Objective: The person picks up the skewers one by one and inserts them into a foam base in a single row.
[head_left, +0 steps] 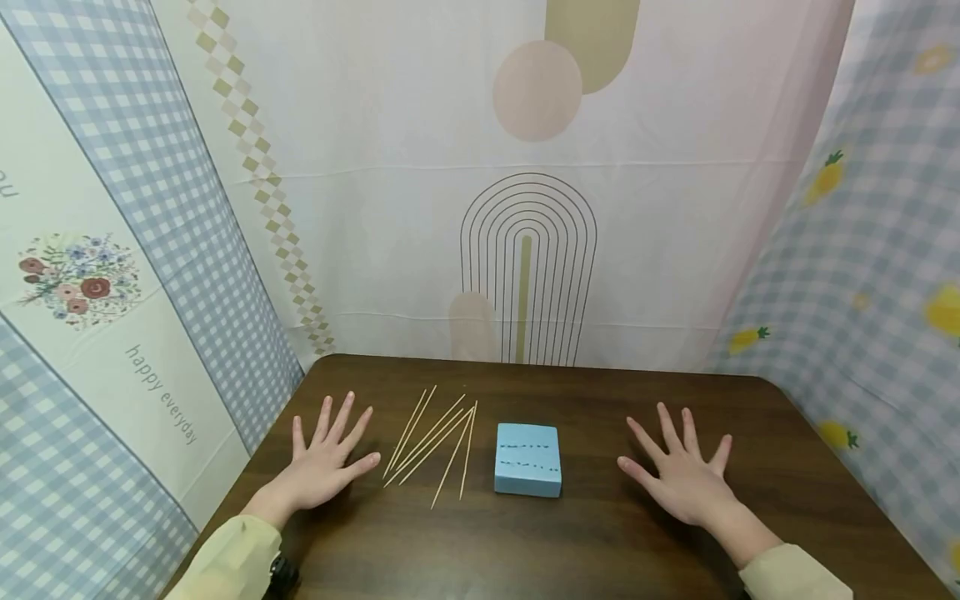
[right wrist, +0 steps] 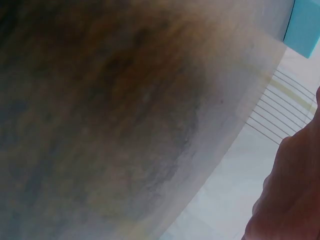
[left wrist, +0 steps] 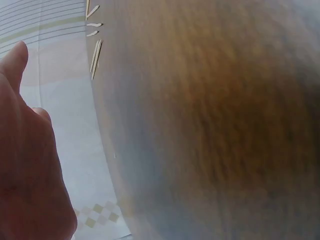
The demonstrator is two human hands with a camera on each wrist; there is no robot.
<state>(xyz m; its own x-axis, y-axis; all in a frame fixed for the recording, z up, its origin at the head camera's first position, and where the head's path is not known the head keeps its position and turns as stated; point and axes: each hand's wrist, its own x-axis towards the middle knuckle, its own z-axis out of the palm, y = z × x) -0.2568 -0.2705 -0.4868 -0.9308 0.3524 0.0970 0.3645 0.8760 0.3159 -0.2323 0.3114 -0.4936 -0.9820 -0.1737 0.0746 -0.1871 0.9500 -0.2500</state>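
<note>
Several thin pale wooden skewers (head_left: 468,451) lie loosely fanned on the brown table, some crossing near their far ends. To their right sits a light blue block (head_left: 528,479) with two rows of small dark marks on top. My left hand (head_left: 324,468), fingers straight and spread, is left of the skewers and holds nothing. Out to the right of the block, my right hand (head_left: 686,479) is likewise spread and bare. Whether either palm touches the wood cannot be told. The left wrist view catches skewers (left wrist: 96,60) near its top; the right wrist view has the block's corner (right wrist: 304,30).
The dark wooden table (head_left: 525,550) has rounded far corners. A pale printed cloth (head_left: 390,250) hangs behind its far edge. Checked cloths hang at both sides, the left one (head_left: 142,125) with flowers and lettering, the right one (head_left: 885,275) with pineapples.
</note>
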